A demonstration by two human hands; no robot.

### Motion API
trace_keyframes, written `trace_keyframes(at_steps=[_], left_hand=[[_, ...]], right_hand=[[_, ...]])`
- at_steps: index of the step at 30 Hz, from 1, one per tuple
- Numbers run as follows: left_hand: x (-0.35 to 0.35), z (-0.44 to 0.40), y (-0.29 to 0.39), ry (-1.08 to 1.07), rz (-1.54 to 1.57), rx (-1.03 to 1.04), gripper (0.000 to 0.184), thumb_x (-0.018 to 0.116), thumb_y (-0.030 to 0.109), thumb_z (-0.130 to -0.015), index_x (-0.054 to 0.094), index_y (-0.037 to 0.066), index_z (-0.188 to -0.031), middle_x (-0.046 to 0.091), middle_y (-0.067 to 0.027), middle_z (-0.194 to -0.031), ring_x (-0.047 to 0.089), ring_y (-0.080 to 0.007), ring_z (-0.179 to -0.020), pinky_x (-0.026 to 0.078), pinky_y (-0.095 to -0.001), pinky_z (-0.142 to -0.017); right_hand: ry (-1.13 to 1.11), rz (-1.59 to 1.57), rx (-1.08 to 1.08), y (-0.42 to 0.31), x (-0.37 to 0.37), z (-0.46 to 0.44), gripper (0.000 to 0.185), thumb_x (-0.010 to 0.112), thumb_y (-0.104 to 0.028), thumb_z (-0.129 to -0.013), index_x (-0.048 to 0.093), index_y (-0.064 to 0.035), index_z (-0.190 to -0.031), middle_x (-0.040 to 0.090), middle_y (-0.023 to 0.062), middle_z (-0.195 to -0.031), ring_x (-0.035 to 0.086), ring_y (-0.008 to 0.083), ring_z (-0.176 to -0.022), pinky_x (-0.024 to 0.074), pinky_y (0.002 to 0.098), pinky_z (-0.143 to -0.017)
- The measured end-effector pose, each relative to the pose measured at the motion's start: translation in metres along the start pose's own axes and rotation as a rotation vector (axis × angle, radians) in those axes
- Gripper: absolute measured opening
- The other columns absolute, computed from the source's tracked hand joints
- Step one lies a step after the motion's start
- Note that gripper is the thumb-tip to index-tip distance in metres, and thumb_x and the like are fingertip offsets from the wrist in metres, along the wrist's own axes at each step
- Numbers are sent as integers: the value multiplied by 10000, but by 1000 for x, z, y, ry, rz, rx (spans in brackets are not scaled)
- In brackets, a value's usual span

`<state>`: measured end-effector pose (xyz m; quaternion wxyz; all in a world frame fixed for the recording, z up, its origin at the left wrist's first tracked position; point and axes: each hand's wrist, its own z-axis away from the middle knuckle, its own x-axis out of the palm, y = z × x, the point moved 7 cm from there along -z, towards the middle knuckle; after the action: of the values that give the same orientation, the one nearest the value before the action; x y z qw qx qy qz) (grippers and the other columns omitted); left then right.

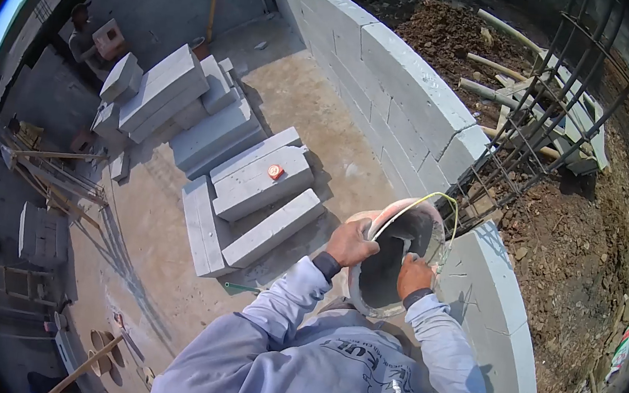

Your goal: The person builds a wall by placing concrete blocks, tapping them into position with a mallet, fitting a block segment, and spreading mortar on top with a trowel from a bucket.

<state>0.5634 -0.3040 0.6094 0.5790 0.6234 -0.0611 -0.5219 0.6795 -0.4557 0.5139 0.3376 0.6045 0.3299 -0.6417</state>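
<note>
A round bucket [354, 285] with a pale, mortar-smeared rim tilts in front of my body, beside the block wall. My left hand [352, 244] is closed over its left rim. Over the bucket's opening, my right hand [415, 277] is curled around a thin grey tool, whose end goes down into the bucket; its kind is hard to make out. Grey mortar [382, 270] coats the inside. A yellow-green strap [450, 199] loops over the far rim.
Low block walls [412, 91] run ahead and to my right. Stacked light blocks [265, 183] stand on the left, an orange-red tape measure [275, 171] on top. Upright rebar [550, 99] rises near the wall corner. Beyond lies dug soil [558, 240]. Another person [84, 42] carries something at far left.
</note>
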Motion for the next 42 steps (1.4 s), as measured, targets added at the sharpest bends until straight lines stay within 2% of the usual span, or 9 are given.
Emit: trace_keyframes(at_steps=[2,7,10,17,23,29,32,36,42], left_hand=[[3,3,14,12,-2,76,361,644,292,-601,622,49,-868,627,-217,-805,611,-368,-791,468,-441,-717],[19,18,36,-121,-134,181,413,665,333,-655,633,83,-982,658,-185,-860,628,-349,-831,465,-426,-740],[23,17,38,-234,-120,132,396,667,342,-661,630,80,-955,657,-172,-844,631,-348,-814,468,-434,-719],[23,18,49,-189,-136,222,385,647,292,-631,627,86,-956,651,-165,-821,629,-349,-795,470,-441,-699],[17,19,50,-252,-129,179,399,645,298,-629,617,83,-964,650,-165,-842,625,-345,-816,467,-439,-697],[18,15,54,-229,-164,256,395,649,306,-627,610,76,-945,646,-169,-828,623,-351,-808,463,-440,-695],[18,12,57,-212,-143,272,395,648,306,-631,620,78,-952,650,-170,-834,625,-351,-808,468,-436,-708],[15,7,53,-162,-79,269,368,643,293,-642,620,75,-938,640,-175,-809,625,-336,-775,469,-417,-703],[10,-10,22,-107,13,136,432,638,278,-651,643,120,-1053,666,-177,-875,638,-342,-823,484,-413,-752]], right_hand=[[-218,-191,-94,-7,-4,11,292,576,-174,-783,540,-3,-1018,640,161,-885,659,302,-783,528,390,-686],[-550,-249,-124,-23,36,15,508,606,-299,-739,531,0,-1143,650,217,-998,620,361,-981,499,421,-837],[-678,-342,-113,-28,-23,18,556,606,-339,-718,541,12,-1144,633,254,-1012,602,380,-994,484,424,-868],[-598,-302,-253,-41,-26,24,484,622,-248,-665,589,12,-1072,628,261,-1019,597,392,-990,489,424,-853],[-823,-182,-388,-62,-50,47,564,638,-372,-702,600,62,-1059,603,292,-1065,595,397,-997,467,420,-873],[-1048,-294,-390,-58,-66,54,661,671,-437,-691,582,90,-1080,617,276,-1046,607,375,-981,469,396,-841],[-924,-413,-481,-44,-62,51,658,692,-443,-688,567,70,-1080,630,228,-1010,618,335,-926,473,389,-793],[-1070,-613,-496,-24,-77,58,505,697,-366,-735,531,-8,-1050,599,137,-885,601,220,-789,484,347,-680],[-1402,-1257,-46,29,-82,87,465,650,-186,-798,454,-5,-1179,571,90,-847,583,157,-653,482,285,-552]])
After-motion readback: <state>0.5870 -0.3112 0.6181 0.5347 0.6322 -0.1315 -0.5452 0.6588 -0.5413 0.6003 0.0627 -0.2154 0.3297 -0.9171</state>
